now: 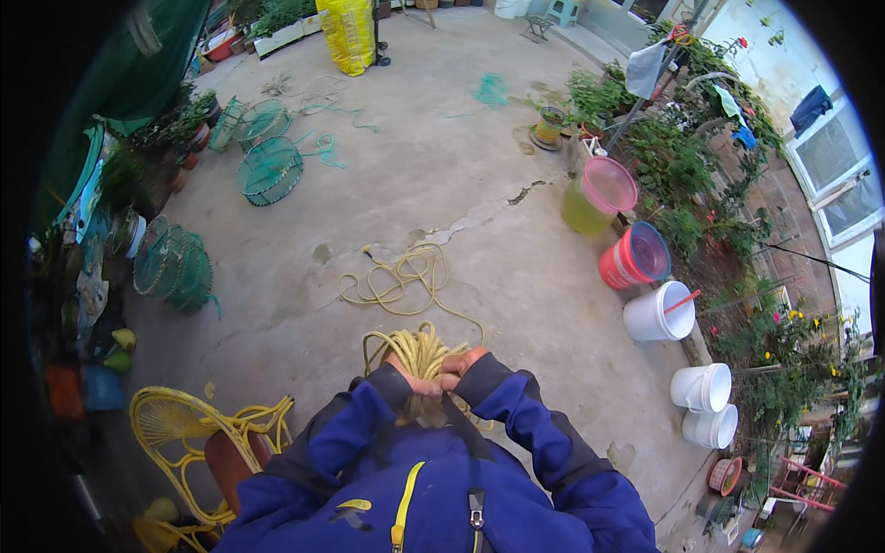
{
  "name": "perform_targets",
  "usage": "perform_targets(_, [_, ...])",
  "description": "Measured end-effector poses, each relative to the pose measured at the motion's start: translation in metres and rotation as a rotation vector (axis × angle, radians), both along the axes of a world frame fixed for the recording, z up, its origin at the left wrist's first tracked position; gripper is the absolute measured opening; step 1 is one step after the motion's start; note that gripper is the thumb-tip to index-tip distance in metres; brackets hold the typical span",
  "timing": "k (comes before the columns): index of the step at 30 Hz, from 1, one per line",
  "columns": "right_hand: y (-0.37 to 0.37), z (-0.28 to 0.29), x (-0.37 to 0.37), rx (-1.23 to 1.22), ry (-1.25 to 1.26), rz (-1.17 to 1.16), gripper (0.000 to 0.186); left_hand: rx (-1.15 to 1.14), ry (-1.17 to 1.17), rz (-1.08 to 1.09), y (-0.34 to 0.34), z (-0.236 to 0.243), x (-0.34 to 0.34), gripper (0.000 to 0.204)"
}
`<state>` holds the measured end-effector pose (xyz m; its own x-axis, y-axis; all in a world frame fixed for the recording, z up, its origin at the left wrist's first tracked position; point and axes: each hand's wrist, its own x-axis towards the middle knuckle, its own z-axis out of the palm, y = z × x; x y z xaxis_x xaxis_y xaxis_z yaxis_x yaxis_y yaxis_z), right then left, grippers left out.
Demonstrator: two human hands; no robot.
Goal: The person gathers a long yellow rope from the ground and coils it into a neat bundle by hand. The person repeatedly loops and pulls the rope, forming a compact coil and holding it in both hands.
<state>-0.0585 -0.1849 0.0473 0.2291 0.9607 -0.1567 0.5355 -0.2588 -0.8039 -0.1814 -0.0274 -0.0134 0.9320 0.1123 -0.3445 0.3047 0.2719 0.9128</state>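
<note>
A thick coil of yellow rope (419,347) is gathered close in front of my body. My left hand (412,375) is closed around the coil's near end. Beside it, my right hand (458,367) is closed at the right edge of the coil, its fingers meeting those of the left and gripping the rope; the fingertips are partly hidden. From the coil, one strand runs forward to a loose tangle of the same rope (398,281) on the concrete.
Green mesh traps (269,171) lie on the left, with a yellow-framed chair (175,415) at near left. Along the right stand a pink-lidded bucket (590,205), a red bucket (619,264) and several white buckets (645,316) beside plants. A yellow bag (348,37) stands far ahead.
</note>
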Motion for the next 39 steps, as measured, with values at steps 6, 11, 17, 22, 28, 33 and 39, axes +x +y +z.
perform_targets(6, [-0.049, -0.026, 0.009, 0.094, -0.59, -0.17, 0.019, 0.149, 0.098, -0.025, -0.007, 0.018, 0.003, 0.082])
perform_targets(11, [-0.133, -0.076, 0.058, -0.039, -0.466, -0.752, 0.029, 0.136, 0.074, 0.188, 0.034, 0.056, -0.003, 0.085])
perform_targets(17, [-0.231, -0.042, 0.097, -0.126, -0.527, -0.854, 0.003, 0.314, 0.1, 0.24, 0.064, 0.075, -0.004, 0.076])
perform_targets(22, [-0.266, -0.016, 0.126, 0.026, -0.669, -0.895, 0.008, 0.58, 0.068, 0.412, 0.072, 0.055, 0.009, 0.075])
perform_targets(28, [-0.41, 0.004, 0.163, -0.259, -0.539, -1.074, 0.013, 0.481, 0.188, 0.572, 0.179, 0.073, -0.03, 0.024])
perform_targets(33, [-0.531, -0.012, 0.193, 0.043, 0.066, -1.592, 0.008, 0.131, 0.169, 0.793, 0.24, 0.057, -0.074, 0.005])
perform_targets(39, [-0.697, -0.044, 0.22, -0.014, -0.054, -2.028, 0.016, 0.215, 0.326, 0.995, 0.315, 0.036, -0.134, 0.012])
